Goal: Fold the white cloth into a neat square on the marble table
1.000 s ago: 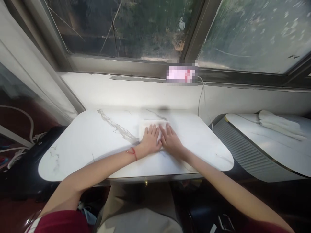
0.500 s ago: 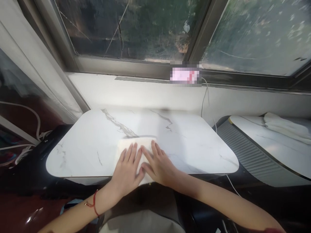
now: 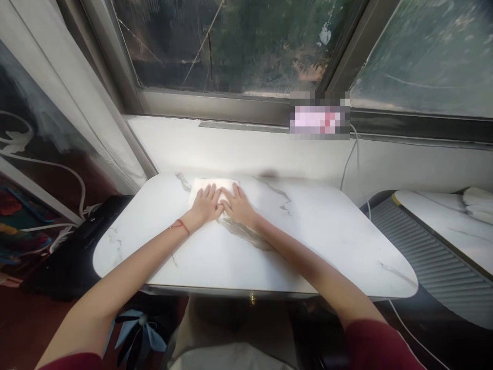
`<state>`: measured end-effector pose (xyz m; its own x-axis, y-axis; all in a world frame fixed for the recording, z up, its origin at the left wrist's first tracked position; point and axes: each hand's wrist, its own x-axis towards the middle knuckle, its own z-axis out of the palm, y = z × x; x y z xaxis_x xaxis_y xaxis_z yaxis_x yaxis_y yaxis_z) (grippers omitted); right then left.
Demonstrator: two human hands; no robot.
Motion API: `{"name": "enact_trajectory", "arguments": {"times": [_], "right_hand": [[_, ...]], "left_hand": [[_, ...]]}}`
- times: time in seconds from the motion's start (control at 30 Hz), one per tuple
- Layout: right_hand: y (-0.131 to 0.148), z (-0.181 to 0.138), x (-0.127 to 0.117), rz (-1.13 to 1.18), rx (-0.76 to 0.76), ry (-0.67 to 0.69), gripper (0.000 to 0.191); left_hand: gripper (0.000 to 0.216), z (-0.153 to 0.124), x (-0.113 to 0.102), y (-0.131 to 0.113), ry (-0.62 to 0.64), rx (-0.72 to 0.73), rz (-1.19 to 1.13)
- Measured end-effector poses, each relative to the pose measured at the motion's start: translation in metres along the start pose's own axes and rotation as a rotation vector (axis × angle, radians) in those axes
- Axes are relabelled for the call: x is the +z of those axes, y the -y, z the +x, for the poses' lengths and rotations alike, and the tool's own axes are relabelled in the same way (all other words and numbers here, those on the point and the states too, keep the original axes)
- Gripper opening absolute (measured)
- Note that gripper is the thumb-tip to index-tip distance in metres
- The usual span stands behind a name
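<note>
A white folded cloth (image 3: pixel 198 185) lies toward the back of a white marble-patterned tabletop (image 3: pixel 327 234). My left hand (image 3: pixel 206 204) rests flat on it, fingers stretched out, with a red string bracelet at the wrist. Beside it, my right hand (image 3: pixel 239 205) presses on the cloth's right side, its fingers also extended. The thumbs nearly meet. Much of the cloth is hidden beneath both palms. Neither hand is wrapped round anything.
A window (image 3: pixel 231 46) and a white wall (image 3: pixel 246 151) rise behind the table. On the left hangs a pale curtain (image 3: pixel 73 103). To the right, a second marble-patterned surface (image 3: pixel 439 216) stands with a ribbed grey side. A thin cable (image 3: pixel 346 159) runs down the wall.
Both hands have slid forward with the cloth, from the table's front edge to near its back. The arms are now stretched out, and the view has shifted slightly left.
</note>
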<state>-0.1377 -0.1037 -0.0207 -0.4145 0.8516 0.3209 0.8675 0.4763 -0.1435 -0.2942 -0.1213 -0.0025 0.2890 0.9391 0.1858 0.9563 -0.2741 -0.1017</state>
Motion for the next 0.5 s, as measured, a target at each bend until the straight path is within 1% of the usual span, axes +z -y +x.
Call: {"name": "enact_trajectory", "arguments": {"times": [0.1,0.2,0.33,0.5], "right_hand": [[-0.005,0.017,0.002,-0.017,0.062,0.033,0.057],[-0.009,0.031,0.005,-0.014,0.083,0.017,0.055],[-0.014,0.049,0.01,-0.004,0.093,-0.016,0.053],[-0.022,0.069,0.018,0.008,0.128,-0.027,0.052]], "left_hand": [[0.064,0.021,0.003,0.007,0.038,0.002,-0.004],[0.064,0.037,0.006,0.013,0.063,0.006,-0.028],[0.063,0.058,0.013,0.021,0.045,-0.009,-0.051],[0.063,0.079,0.02,0.028,0.03,-0.022,-0.087]]}}
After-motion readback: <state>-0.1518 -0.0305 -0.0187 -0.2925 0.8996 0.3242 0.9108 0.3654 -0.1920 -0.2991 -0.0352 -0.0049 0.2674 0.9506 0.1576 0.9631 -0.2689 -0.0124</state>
